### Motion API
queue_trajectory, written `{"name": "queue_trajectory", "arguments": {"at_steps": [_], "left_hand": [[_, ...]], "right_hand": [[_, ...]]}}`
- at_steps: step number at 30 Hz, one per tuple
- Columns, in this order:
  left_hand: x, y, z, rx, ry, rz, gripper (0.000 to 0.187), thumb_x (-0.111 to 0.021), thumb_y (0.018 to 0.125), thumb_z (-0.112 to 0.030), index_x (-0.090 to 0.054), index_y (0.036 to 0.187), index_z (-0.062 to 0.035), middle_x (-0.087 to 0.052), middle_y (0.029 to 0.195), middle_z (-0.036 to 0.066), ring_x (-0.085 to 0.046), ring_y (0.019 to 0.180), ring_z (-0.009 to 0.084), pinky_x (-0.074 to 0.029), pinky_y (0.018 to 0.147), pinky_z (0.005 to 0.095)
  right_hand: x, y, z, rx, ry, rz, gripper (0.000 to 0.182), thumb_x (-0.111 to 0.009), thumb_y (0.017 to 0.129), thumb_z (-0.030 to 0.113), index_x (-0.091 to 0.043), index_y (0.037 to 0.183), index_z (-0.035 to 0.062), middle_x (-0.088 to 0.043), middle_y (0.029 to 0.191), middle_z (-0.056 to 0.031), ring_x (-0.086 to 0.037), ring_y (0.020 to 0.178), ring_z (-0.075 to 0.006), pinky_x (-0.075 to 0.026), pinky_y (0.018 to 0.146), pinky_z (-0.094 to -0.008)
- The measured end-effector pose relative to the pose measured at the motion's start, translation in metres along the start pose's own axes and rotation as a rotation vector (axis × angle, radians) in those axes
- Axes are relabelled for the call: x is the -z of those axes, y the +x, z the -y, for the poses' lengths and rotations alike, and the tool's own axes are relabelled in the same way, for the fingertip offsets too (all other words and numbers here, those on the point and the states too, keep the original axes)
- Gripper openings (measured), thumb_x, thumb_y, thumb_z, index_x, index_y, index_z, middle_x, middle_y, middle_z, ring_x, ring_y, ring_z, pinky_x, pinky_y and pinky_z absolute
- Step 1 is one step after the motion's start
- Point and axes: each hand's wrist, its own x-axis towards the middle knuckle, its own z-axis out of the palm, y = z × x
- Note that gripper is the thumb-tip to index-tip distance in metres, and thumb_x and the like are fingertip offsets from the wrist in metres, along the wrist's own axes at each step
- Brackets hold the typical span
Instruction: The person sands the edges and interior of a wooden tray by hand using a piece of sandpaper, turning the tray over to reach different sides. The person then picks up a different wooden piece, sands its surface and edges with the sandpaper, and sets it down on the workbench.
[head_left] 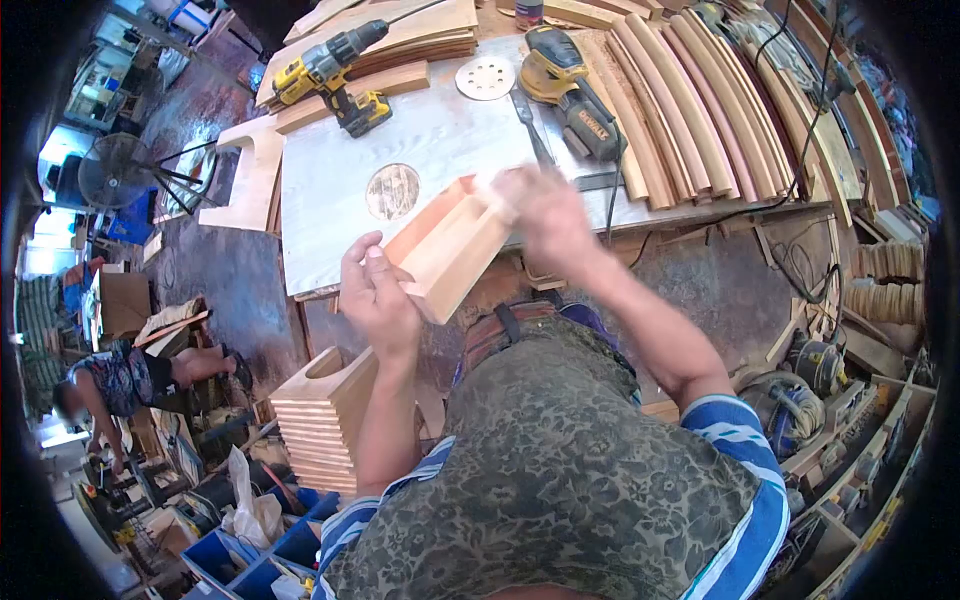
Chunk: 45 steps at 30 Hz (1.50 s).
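Observation:
A narrow wooden box-like piece (455,250) is tilted over the front edge of the work table (320,220). My left hand (380,300) grips its near left end, thumb and fingers around the corner. At the far right end is my right hand (545,215), blurred by motion, with something pale and whitish at its fingers that is too smeared to make out. Behind the piece, a round wood-toned disc or hole (392,192) shows in the grey tabletop.
A yellow drill (325,75), a perforated sanding disc (486,78), a sander (570,90) and a chisel-like tool (532,125) lie on the table. Curved wooden strips (690,110) fill its right side. Stacked wooden pieces (315,430) stand lower left. Another person (120,385) bends at far left.

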Motion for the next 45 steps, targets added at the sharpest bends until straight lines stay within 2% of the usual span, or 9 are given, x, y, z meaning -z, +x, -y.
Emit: {"name": "queue_trajectory", "arguments": {"at_steps": [3,5,9,17,24,29,33,35,45], "left_hand": [[-0.005,-0.002,0.002,-0.103,0.051,0.002,0.024,-0.053,0.108,-0.014,-0.067,0.118,0.002,-0.059,0.07,0.0,-0.05,0.06,0.0064,-0.042,0.061,0.0226],[-0.006,-0.006,0.006,-0.103,0.071,0.043,0.023,-0.054,0.107,-0.013,-0.067,0.118,0.0023,-0.061,0.073,0.001,-0.051,0.06,0.0064,-0.043,0.062,0.0224],[0.002,-0.019,0.024,-0.219,0.236,0.174,0.019,-0.06,0.102,-0.008,-0.071,0.115,-0.0003,-0.066,0.083,0.007,-0.054,0.078,0.0148,-0.046,0.067,0.0289],[-0.002,-0.017,0.015,-0.467,0.358,0.214,0.018,-0.066,0.093,-0.002,-0.075,0.108,-0.0052,-0.06,0.07,0.002,-0.049,0.081,0.0204,-0.044,0.073,0.0352],[0.018,0.008,0.019,-0.639,0.372,0.319,0.019,-0.07,0.089,-0.003,-0.075,0.107,-0.0072,-0.053,0.063,0.0,-0.046,0.067,0.0202,-0.041,0.073,0.0364],[0.03,0.042,0.002,-0.84,0.35,0.419,0.023,-0.074,0.083,-0.006,-0.073,0.106,-0.0064,-0.048,0.055,-0.003,-0.048,0.055,0.0189,-0.041,0.072,0.0357],[0.023,0.045,-0.009,-0.818,0.372,0.529,0.018,-0.073,0.082,-0.006,-0.076,0.1,-0.0069,-0.051,0.057,0.002,-0.053,0.062,0.0224,-0.045,0.074,0.0378],[0.011,0.047,-0.011,-0.886,0.309,0.486,0.011,-0.075,0.083,-0.01,-0.074,0.094,-0.0102,-0.05,0.052,-0.004,-0.052,0.049,0.0154,-0.04,0.069,0.0345],[-0.002,0.046,-0.015,-0.841,0.36,0.525,0.014,-0.079,0.08,-0.02,-0.074,0.09,-0.0129,-0.05,0.055,0.0,-0.051,0.053,0.0199,-0.04,0.068,0.0373]], "right_hand": [[0.015,-0.011,0.098,0.192,0.033,0.009,0.06,-0.061,0.077,-0.004,-0.067,0.133,0.0159,-0.064,0.14,-0.0056,-0.049,0.142,-0.0336,-0.035,0.118,-0.0641],[0.012,-0.017,0.08,0.22,0.052,-0.01,0.061,-0.06,0.079,-0.005,-0.066,0.135,0.0174,-0.065,0.14,-0.0056,-0.049,0.143,-0.0343,-0.032,0.119,-0.0673],[-0.015,-0.042,-0.039,-0.214,-0.188,0.049,0.063,-0.053,0.085,-0.006,-0.064,0.14,0.0246,-0.064,0.144,-0.0098,-0.048,0.144,-0.0382,-0.025,0.121,-0.0674],[-0.011,-0.052,0.059,0.094,0.144,-0.052,0.059,-0.052,0.081,-0.006,-0.068,0.133,0.0172,-0.068,0.138,-0.0049,-0.053,0.139,-0.0385,-0.029,0.12,-0.0649],[-0.032,-0.063,-0.041,-0.149,-0.25,0.015,0.058,-0.056,0.084,-0.003,-0.066,0.138,0.0173,-0.069,0.137,-0.008,-0.054,0.135,-0.0392,-0.028,0.121,-0.0625],[-0.026,-0.095,-0.046,-0.585,0.243,-0.202,0.048,-0.05,0.085,-0.004,-0.073,0.126,0.0067,-0.075,0.116,-0.0184,-0.066,0.118,-0.0371,-0.048,0.106,-0.0448],[-0.007,-0.114,-0.031,-0.853,0.523,-0.25,0.044,-0.049,0.088,-0.001,-0.071,0.125,-0.0033,-0.075,0.102,-0.0069,-0.067,0.093,-0.0129,-0.051,0.086,-0.0272],[-0.005,-0.13,-0.033,-0.996,0.62,-0.248,0.039,-0.052,0.09,0.001,-0.071,0.123,-0.0051,-0.074,0.1,-0.0074,-0.068,0.09,-0.0124,-0.052,0.081,-0.0268],[0.026,-0.153,-0.012,-1.144,1.096,-0.454,0.034,-0.068,0.098,0.02,-0.065,0.124,-0.0029,-0.073,0.102,-0.0109,-0.066,0.08,-0.0191,-0.054,0.074,-0.0341]]}}
